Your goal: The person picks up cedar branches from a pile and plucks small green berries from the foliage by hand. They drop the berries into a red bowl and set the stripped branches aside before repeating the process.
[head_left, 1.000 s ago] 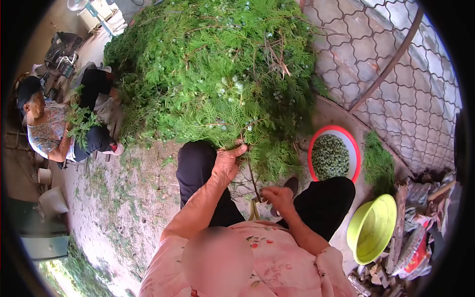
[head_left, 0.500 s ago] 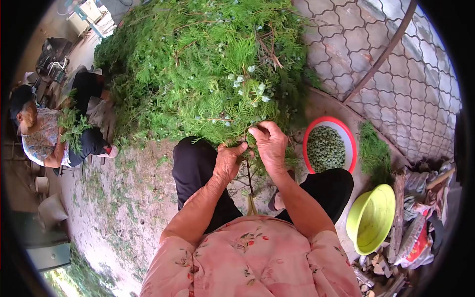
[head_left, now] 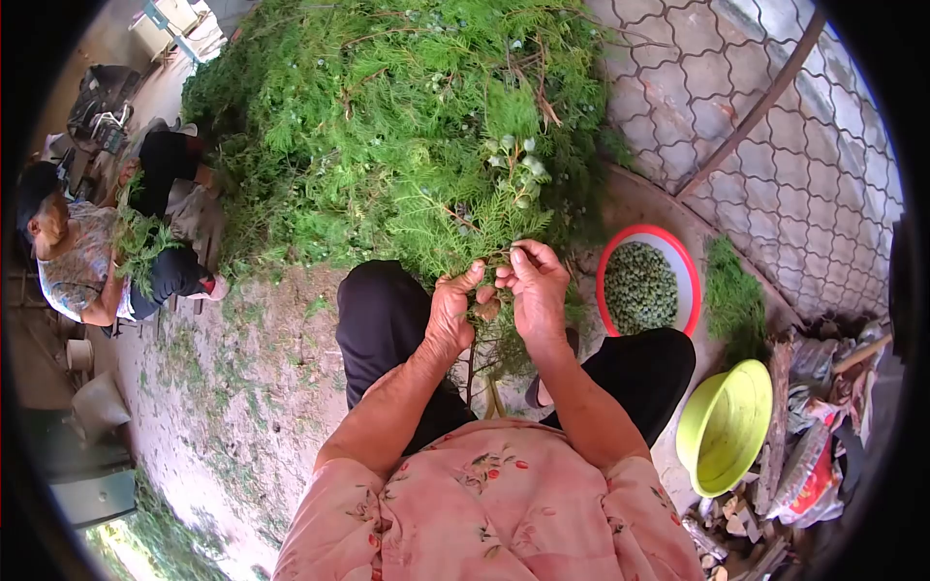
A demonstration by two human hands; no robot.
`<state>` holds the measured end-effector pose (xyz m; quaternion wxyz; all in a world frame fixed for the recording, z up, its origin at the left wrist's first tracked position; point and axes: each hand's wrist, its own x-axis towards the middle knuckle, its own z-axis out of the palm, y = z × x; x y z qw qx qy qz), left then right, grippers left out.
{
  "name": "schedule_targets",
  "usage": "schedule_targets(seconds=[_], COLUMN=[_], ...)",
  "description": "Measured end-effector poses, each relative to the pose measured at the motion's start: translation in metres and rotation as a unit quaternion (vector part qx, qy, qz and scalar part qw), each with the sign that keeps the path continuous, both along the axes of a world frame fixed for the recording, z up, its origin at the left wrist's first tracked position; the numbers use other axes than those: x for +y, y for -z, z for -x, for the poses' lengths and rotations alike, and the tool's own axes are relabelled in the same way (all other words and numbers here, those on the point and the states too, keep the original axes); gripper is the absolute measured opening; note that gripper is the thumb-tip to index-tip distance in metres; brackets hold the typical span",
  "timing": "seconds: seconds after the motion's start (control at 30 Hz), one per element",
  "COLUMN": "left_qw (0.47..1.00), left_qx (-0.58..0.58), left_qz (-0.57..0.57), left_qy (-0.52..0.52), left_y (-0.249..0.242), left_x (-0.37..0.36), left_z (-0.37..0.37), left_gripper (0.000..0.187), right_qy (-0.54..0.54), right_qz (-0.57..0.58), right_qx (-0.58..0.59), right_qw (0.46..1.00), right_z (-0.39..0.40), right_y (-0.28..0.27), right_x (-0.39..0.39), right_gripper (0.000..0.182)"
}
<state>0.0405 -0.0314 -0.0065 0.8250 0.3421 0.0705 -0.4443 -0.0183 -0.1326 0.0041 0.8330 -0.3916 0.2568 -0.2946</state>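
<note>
My left hand grips the stem of a green cypress-like branch that carries pale green cones and stands up between my knees. My right hand pinches at the foliage of the same branch, right beside the left thumb. Behind the branch rises a large heap of similar green branches. To the right of my knee a red-rimmed white basin holds many small green cones.
A lime-green plastic bowl sits at the lower right by a pile of scrap wood and wrappers. Another person sits at the left holding a green sprig. A small pile of stripped greenery lies right of the basin. Paved ground lies behind it.
My right hand rose from low on the stem to the foliage and now pinches it beside my left thumb. The branch has tilted slightly.
</note>
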Motion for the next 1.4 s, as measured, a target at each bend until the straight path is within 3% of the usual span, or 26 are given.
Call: schedule_targets(seconds=[0.1, 0.2, 0.27, 0.37, 0.57, 0.63, 0.83, 1.0, 1.13, 1.2, 1.33, 1.4], left_qw=[0.996, 0.992, 0.992, 0.988, 0.992, 0.993, 0.993, 0.994, 0.994, 0.994, 0.995, 0.992], left_qx=[0.061, 0.061, 0.059, 0.077, 0.085, 0.096, 0.061, 0.069, 0.071, 0.072, 0.043, 0.027], left_qz=[-0.059, -0.1, -0.101, -0.114, -0.086, -0.073, -0.101, -0.079, -0.082, -0.082, -0.09, -0.121], left_qy=[-0.037, -0.051, -0.04, -0.071, -0.039, -0.021, 0.001, 0.028, 0.028, 0.027, 0.03, 0.025], left_y=[-0.008, -0.02, -0.014, -0.016, -0.012, -0.014, -0.021, -0.022, -0.025, -0.021, -0.016, -0.018], left_x=[0.001, 0.001, 0.002, 0.002, 0.007, 0.007, 0.011, 0.012, 0.013, 0.014, 0.019, 0.017], left_z=[-0.003, -0.002, -0.007, -0.011, -0.014, -0.015, -0.009, -0.006, -0.005, -0.006, -0.006, -0.001], left_gripper=[0.022, 0.025, 0.027, 0.029, 0.033, 0.033, 0.036, 0.029, 0.028, 0.028, 0.027, 0.027], right_qy=[0.034, 0.07, 0.044, 0.036, 0.041, -0.052, 0.0, -0.133, -0.132, -0.13, -0.045, 0.063], right_qz=[-0.044, -0.037, -0.105, -0.111, -0.054, -0.042, -0.066, -0.08, -0.063, -0.017, 0.018, 0.103], right_qx=[-0.114, -0.101, -0.137, -0.149, 0.027, 0.059, 0.017, 0.019, 0.053, -0.002, -0.023, 0.004], right_qw=[0.992, 0.992, 0.984, 0.982, 0.997, 0.996, 0.998, 0.988, 0.988, 0.991, 0.999, 0.993], right_z=[0.002, 0.009, 0.017, 0.031, 0.042, 0.04, 0.027, 0.031, 0.03, 0.029, 0.028, 0.027], right_y=[0.0, -0.018, -0.027, -0.004, 0.022, 0.017, 0.014, -0.014, -0.009, -0.006, -0.009, -0.009], right_x=[-0.015, -0.025, -0.032, -0.049, -0.059, -0.053, -0.078, -0.085, -0.08, -0.08, -0.076, -0.075], right_gripper=[0.009, 0.007, 0.005, 0.004, 0.013, 0.014, 0.024, 0.025, 0.022, 0.016, 0.009, 0.008])
